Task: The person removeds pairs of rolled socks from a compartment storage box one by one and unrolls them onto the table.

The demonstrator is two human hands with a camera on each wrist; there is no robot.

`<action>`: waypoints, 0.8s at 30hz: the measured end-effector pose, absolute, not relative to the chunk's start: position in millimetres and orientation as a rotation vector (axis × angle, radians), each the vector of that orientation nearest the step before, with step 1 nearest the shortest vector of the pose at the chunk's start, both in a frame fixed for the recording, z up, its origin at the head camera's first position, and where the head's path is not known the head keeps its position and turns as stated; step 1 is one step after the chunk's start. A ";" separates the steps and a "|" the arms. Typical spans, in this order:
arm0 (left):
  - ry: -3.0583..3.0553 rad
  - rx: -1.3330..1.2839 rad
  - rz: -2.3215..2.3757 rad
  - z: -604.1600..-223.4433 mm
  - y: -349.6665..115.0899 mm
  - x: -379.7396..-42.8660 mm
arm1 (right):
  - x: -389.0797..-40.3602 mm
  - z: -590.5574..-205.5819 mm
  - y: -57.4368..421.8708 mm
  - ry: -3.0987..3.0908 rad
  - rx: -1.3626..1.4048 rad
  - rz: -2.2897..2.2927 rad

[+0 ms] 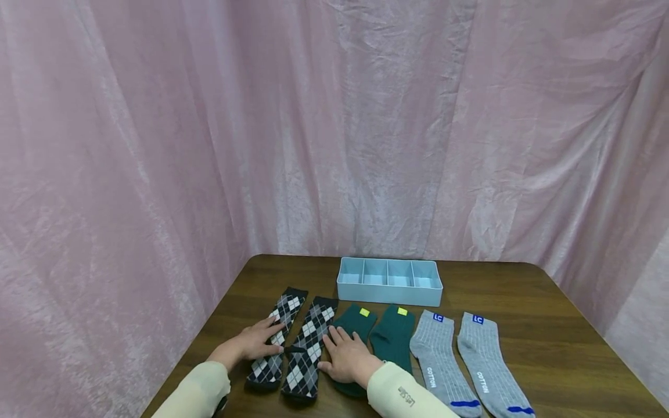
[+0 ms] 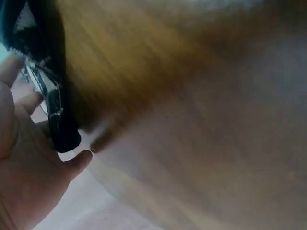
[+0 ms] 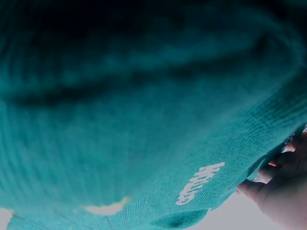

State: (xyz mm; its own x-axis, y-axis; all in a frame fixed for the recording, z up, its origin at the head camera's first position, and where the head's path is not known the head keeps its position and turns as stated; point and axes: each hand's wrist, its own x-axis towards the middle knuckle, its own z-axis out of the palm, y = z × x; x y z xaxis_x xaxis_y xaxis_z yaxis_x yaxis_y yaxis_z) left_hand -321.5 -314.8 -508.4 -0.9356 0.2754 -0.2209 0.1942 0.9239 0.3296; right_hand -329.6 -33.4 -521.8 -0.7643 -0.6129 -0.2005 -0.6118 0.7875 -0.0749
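Note:
Two black, grey and white argyle socks lie side by side at the left of the table in the head view. My left hand [image 1: 255, 341] rests on the left argyle sock [image 1: 289, 306], its fingers extended across the patterned fabric. Over the lower part of the left green sock [image 1: 351, 318] lies my right hand [image 1: 347, 357], fingers spread and their tips at the edge of the right argyle sock [image 1: 312, 331]. A dark band [image 1: 295, 349] shows between the argyle socks near the left thumb. In the right wrist view, green ribbed fabric [image 3: 144, 148] fills most of the picture.
A light blue box [image 1: 389, 294] with several compartments stands behind the socks. Right of my right hand lie another green sock [image 1: 395, 337] and two grey socks, the nearer grey sock [image 1: 436, 351] and the outer grey sock [image 1: 483, 351]. Pink curtains [image 1: 334, 128] hang behind the wooden table [image 1: 564, 354].

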 end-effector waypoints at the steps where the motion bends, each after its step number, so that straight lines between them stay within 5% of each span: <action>1: 2.814 0.337 0.437 -508.6 -314.8 -320.1 | -329.7 -521.6 -33.3 2.765 -0.962 -0.009; 24: 3.064 0.320 0.368 -494.2 -286.0 -329.6 | -330.7 -519.5 -21.3 2.805 -0.986 -0.137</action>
State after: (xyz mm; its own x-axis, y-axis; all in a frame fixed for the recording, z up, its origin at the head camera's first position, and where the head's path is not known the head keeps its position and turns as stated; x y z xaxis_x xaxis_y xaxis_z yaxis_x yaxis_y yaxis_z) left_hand -329.6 -286.0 -494.2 -0.9780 0.2084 -0.0141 0.1991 0.9505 0.2385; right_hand -330.7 -21.3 -519.5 -0.7684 -0.6277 -0.1245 -0.6126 0.7778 -0.1405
